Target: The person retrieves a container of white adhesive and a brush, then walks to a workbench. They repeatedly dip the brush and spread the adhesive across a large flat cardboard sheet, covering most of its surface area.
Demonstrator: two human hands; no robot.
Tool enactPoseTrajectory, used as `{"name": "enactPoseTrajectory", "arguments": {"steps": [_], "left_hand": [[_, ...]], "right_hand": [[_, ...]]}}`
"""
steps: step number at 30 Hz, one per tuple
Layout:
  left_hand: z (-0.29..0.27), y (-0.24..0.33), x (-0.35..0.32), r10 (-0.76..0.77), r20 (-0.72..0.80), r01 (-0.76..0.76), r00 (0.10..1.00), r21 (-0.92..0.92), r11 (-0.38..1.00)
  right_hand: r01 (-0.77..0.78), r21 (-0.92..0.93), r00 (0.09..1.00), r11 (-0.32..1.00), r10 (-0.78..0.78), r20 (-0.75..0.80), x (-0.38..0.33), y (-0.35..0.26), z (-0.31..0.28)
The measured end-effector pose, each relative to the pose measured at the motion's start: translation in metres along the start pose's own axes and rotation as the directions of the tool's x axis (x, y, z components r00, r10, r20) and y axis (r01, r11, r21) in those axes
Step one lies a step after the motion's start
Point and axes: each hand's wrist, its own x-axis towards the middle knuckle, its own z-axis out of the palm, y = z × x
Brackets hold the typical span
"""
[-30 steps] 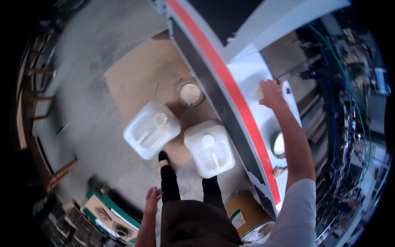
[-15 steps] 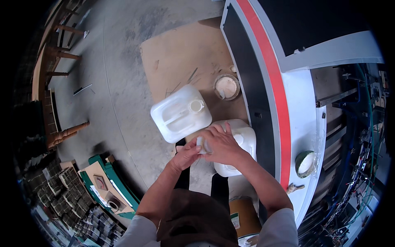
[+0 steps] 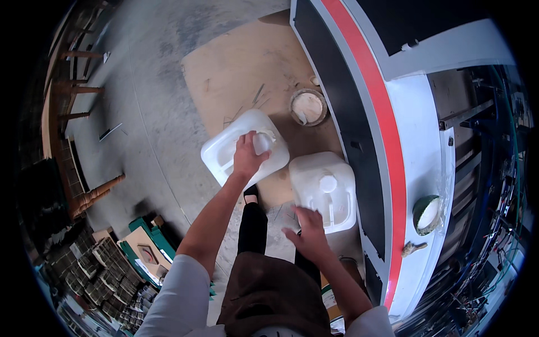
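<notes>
A white plastic jug stands on the cardboard, left of a second white jug. My left hand reaches over the left jug, its fingers closed around a round white cap at the jug's mouth. Whether the cap sits on the neck or just above it, I cannot tell. Beside the near left corner of the second jug hangs my right hand, fingers apart and nothing in them. That jug has a white cap of its own on top.
A round tub of pale paste sits on the cardboard sheet, by a machine with a red stripe. On its white ledge lie a green bowl and a brush. Wooden legs stand at the left.
My hands, together around the cap before, have parted. My left hand has moved up and left with the cap to the left jug's mouth; my right hand has drawn back toward me, empty.
</notes>
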Motion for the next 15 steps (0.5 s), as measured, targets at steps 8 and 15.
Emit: {"name": "enactPoseTrajectory", "arguments": {"steps": [8, 15], "left_hand": [[0.034, -0.007, 0.025, 0.122, -0.014, -0.115, 0.992, 0.240, 0.964], [0.050, -0.039, 0.043, 0.142, 0.040, -0.147, 0.989, 0.294, 0.945]], "right_hand": [[-0.201, 0.064, 0.980, 0.978, 0.200, 0.019, -0.077, 0.025, -0.005], [-0.260, 0.242, 0.912, 0.935, 0.320, -0.255, -0.137, 0.055, -0.054]]}}
